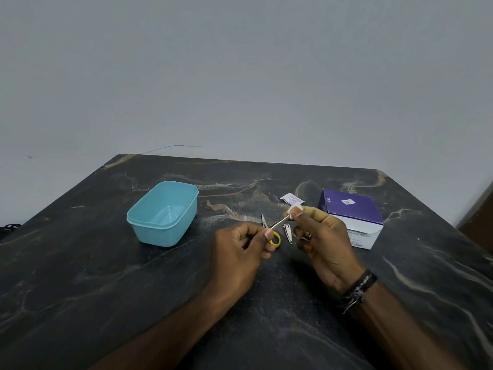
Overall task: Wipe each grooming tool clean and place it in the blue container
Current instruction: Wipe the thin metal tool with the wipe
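Note:
My left hand (241, 245) grips small scissors (274, 231) by their yellow handles, blades spread apart above the table. My right hand (318, 236) pinches a white wipe (294, 209) around the tip of one blade. A metal nail clipper (288, 233) lies on the table between my hands. The blue container (163, 213) stands to the left of my hands with nothing visible inside. A small pale tool tip (245, 218) shows just beyond my left hand; most of it is hidden.
A purple and white box of alcohol wipes (352, 217) stands at the right, flap open. A torn wipe sachet (292, 199) lies behind my right hand. The dark marble table (106, 276) ends at a grey wall.

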The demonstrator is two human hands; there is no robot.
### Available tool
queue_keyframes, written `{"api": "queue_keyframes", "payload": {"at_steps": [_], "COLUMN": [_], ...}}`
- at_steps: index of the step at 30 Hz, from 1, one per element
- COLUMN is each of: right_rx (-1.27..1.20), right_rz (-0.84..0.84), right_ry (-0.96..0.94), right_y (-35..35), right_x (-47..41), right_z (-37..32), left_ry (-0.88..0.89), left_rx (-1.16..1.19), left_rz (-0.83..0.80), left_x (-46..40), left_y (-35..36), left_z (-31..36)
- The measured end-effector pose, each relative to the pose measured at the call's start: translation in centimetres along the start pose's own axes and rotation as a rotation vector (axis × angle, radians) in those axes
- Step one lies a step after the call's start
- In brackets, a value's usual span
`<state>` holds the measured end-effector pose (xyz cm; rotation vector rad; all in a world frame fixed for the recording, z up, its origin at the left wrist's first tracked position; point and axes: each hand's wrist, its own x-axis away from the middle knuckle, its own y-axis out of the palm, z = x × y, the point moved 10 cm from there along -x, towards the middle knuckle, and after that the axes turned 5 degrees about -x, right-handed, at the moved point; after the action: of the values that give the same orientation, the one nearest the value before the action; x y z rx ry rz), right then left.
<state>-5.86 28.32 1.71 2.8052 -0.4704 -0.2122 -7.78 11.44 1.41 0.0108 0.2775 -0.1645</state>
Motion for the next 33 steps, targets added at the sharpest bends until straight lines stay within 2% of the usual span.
{"api": "queue_keyframes", "payload": {"at_steps": [5,10,13,16,20,28,33], "right_rx": [0.339,0.814,0.960,1.042,1.040,1.167,1.141], "right_rz": [-0.090,-0.171,-0.218,-0.292,-0.340,-0.327,-0.309], "right_ry": [-0.226,-0.469,-0.588,-0.645,-0.705,-0.646,-0.707], "right_y": [0.8,1.8,2.4,3.3,4.8,3.8,4.6], "right_x": [0.2,0.7,1.3,1.7,2.6,1.6,2.6], "right_z": [-2.3,-3.3,-3.4,-3.1,-3.0,-2.4,-3.1], "left_ry": [0.123,0.303,0.436,0.537,0.620,0.590,0.589], "left_rx": [-0.123,-0.334,-0.504,-0.616,-0.706,-0.650,-0.630], "left_rz": [0.102,0.171,0.174,0.159,0.052,0.138,0.106], "left_x": [-0.5,-0.5,-0.1,0.4,1.2,0.7,1.0], "left_y": [-2.0,-3.1,-2.8,-2.2,-0.5,-1.7,-1.2], "left_z": [1.2,3.1,4.8,5.8,6.0,6.3,5.8]}}
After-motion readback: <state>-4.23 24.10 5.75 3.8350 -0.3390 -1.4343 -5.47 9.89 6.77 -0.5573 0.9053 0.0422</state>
